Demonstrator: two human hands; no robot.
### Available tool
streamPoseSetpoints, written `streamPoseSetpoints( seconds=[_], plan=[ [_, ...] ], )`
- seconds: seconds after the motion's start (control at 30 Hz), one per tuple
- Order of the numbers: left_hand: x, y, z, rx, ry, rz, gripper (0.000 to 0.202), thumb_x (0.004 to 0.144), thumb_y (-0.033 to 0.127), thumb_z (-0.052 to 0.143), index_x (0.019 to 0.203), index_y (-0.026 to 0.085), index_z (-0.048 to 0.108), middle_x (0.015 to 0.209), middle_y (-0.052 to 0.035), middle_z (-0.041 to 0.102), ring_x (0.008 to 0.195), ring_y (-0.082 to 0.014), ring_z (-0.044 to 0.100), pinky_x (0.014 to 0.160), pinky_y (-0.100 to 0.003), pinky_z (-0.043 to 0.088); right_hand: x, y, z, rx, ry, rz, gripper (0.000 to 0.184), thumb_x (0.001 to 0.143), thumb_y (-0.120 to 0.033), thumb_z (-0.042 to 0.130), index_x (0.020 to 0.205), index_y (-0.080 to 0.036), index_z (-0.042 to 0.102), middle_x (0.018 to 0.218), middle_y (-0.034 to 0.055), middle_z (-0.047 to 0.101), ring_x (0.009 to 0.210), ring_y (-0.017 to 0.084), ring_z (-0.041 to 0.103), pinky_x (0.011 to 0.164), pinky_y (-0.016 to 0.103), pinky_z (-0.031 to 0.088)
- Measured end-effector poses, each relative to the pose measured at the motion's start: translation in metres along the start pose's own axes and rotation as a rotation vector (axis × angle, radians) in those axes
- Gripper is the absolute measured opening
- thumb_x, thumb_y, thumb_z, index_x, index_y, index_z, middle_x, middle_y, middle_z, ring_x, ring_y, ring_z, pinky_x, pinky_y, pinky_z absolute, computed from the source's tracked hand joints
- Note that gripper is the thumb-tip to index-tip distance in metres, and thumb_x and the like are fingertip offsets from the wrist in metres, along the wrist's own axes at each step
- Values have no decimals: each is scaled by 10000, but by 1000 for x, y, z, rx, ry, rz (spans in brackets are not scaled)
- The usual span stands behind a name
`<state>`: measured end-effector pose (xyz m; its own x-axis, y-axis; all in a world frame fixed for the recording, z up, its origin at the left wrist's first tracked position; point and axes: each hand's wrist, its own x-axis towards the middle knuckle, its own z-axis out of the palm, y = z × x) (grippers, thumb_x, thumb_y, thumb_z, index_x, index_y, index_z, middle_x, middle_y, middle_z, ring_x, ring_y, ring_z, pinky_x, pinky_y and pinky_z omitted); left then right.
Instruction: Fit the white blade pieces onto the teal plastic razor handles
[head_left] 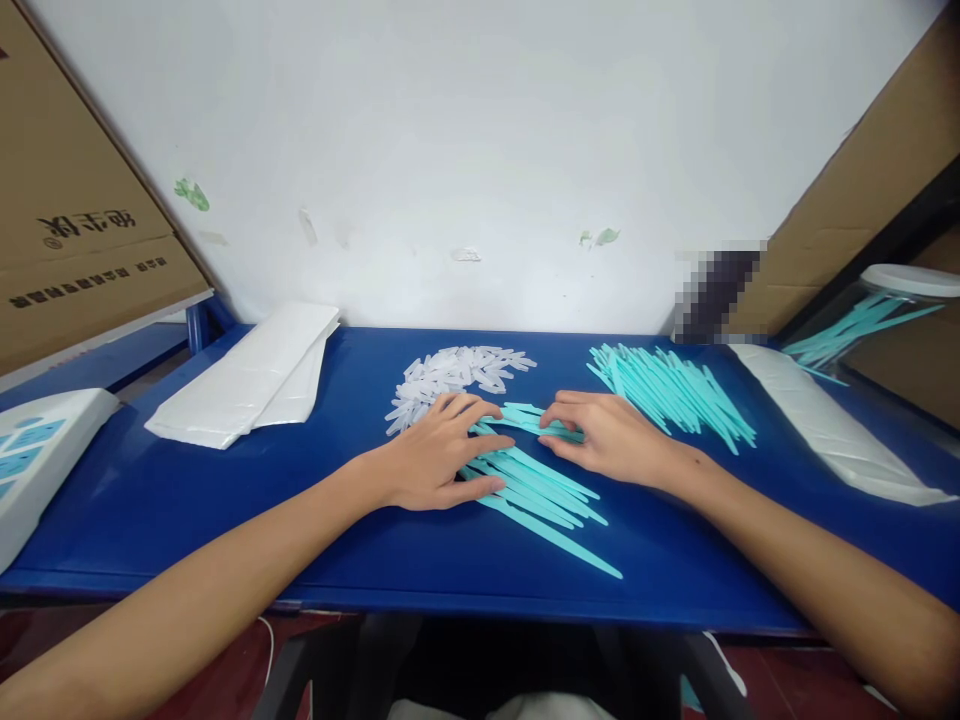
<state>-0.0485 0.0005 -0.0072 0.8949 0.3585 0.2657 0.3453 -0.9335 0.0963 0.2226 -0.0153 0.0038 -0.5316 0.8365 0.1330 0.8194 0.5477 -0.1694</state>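
Observation:
Slim, tapering teal plastic sticks (551, 490) lie in a loose fan at the middle of the blue table. My left hand (442, 455) rests over their left ends, palm down, with its fingers stretched out and apart. At the upper edge of this fan, my right hand (592, 432) has its thumb and fingers closed around one or more teal sticks; its fingers hide how many. Just behind my left hand lies a heap of small translucent white plastic pieces (457, 370). A second, denser pile of teal sticks (675, 390) sits beyond my right hand.
White plastic packets (247, 380) lie at the back left, and another white packet (840, 420) at the right. A clear jar (862, 310) with teal sticks lies at far right. A white device (52, 450) stands at the left edge. Cardboard (82, 180) and a wall (487, 150) bound the table (360, 550).

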Motion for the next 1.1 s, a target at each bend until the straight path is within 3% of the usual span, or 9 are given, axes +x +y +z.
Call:
streamPoseSetpoints(
  seconds=[0.43,0.53,0.63,0.9,1.1],
  plan=[
    [2,2,3,-12,-4,-49,542,1003,534,446,1425,204,532,1426,-169,491,1308,-355,413,1056,-543,345,2,1,5,21,44,74,206,925,-306,524,894,-210,704,826,27,641,679,162,574,598,289,373],
    [7,4,6,30,12,-106,585,996,570,421,1430,193,528,1477,-187,450,1354,-398,380,1071,-607,317,3,5,8,16,85,87,229,913,-353,551,1022,-189,669,987,70,635,847,207,608,667,303,420],
    [11,5,9,63,0,-137,629,987,613,397,1433,189,527,1526,-199,400,1379,-421,358,1076,-644,298,6,11,9,45,42,103,332,928,-407,535,1147,-175,627,1080,100,620,944,234,606,729,320,445],
    [14,3,9,44,-38,-194,659,982,650,364,1455,216,513,1555,-193,363,1411,-418,322,1093,-657,276,8,14,-10,23,-136,209,200,889,-380,568,876,-199,650,840,53,679,668,178,578,559,292,366],
    [12,2,4,56,6,-137,598,992,597,406,1413,199,555,1533,-188,394,1389,-408,347,1073,-610,316,-1,42,-12,-262,-124,355,275,884,-365,563,680,-192,625,661,95,644,552,213,575,497,314,300]
  ],
)
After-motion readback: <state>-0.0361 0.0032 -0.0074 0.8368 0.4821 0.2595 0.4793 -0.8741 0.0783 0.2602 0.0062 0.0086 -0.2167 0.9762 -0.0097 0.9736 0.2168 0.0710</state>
